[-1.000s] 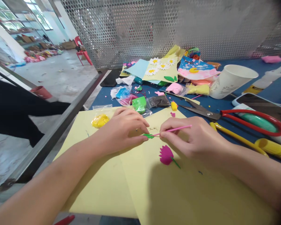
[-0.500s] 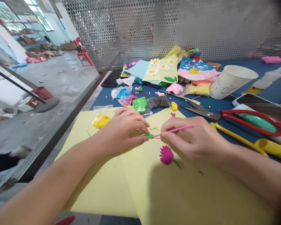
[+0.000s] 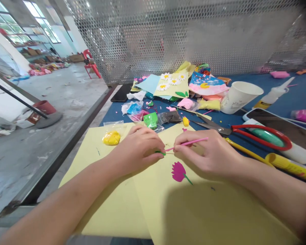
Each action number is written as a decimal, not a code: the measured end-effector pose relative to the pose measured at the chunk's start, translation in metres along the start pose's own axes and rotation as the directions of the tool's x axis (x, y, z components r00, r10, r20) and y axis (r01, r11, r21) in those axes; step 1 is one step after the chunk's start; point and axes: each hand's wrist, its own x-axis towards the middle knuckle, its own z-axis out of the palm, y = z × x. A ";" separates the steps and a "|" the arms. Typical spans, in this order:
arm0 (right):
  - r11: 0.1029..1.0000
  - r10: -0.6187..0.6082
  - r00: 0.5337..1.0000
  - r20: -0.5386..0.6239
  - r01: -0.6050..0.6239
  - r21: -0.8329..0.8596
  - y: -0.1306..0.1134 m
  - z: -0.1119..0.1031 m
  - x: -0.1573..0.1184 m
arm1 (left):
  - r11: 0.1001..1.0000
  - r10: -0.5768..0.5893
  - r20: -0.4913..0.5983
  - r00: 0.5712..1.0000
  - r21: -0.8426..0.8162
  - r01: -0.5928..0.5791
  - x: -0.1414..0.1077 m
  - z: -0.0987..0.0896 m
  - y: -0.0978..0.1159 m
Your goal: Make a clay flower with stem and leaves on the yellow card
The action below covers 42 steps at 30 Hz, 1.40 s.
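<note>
My left hand [image 3: 140,146] rests low over the yellow paper [image 3: 112,204], its thumb and fingers closed on a small green clay piece [image 3: 161,153], which they partly cover. Pinched in my right hand [image 3: 204,149] is a thin pink stick [image 3: 196,141]. Its tip reaches left to the green piece, at my left fingertips. Just below, a magenta tulip-shaped clay flower [image 3: 178,171] lies flat on the paper with a thin green stem [image 3: 188,179] slanting down to the right.
Left of my hand lies yellow clay [image 3: 111,137] in a bag. Green clay [image 3: 150,120], scissors [image 3: 260,136], a yellow tube [image 3: 290,166], a paper cup [image 3: 241,97], a glue bottle [image 3: 272,93] and a black phone [image 3: 121,93] stand around. A perforated metal panel [image 3: 142,41] closes the back.
The view has tilted up and shifted slightly. My left fingers now cover more of the green piece, and the pink stick's tip sits closer against them. The flower lies as before.
</note>
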 end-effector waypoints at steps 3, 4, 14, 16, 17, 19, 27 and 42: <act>0.998 -0.024 0.997 -0.071 0.028 0.053 0.002 -0.001 0.000 | 0.999 -0.029 0.023 0.999 -0.025 0.029 0.000 -0.003 0.005; 0.997 -0.020 0.996 -0.082 0.026 0.069 0.003 -0.001 0.001 | 0.999 -0.040 0.022 0.999 -0.027 0.041 0.000 -0.004 0.006; 0.993 0.114 0.982 -0.150 -0.113 0.014 0.007 -0.002 0.008 | 0.995 -0.072 -0.113 0.991 -0.072 0.064 -0.002 -0.005 -0.005; 0.992 0.120 0.983 -0.141 -0.123 -0.010 0.007 -0.002 0.009 | 0.991 -0.113 -0.117 0.987 -0.082 0.104 -0.001 -0.006 -0.006; 0.992 0.122 0.984 -0.133 -0.126 -0.025 0.008 -0.002 0.010 | 0.988 -0.139 -0.121 0.983 -0.083 0.130 -0.001 -0.006 -0.007; 0.989 0.128 0.984 -0.125 -0.135 -0.052 0.009 -0.002 0.012 | 0.982 -0.183 -0.137 0.974 -0.078 0.174 -0.001 -0.006 -0.007; 0.980 0.174 0.976 -0.128 -0.185 -0.074 0.014 -0.003 0.016 | 0.996 -0.088 -0.212 0.973 -0.034 0.083 -0.003 -0.004 -0.014; 0.991 -0.015 0.999 -0.045 0.009 -0.133 0.009 0.015 0.016 | 0.989 -0.147 -0.196 0.969 -0.047 0.140 -0.005 -0.002 -0.012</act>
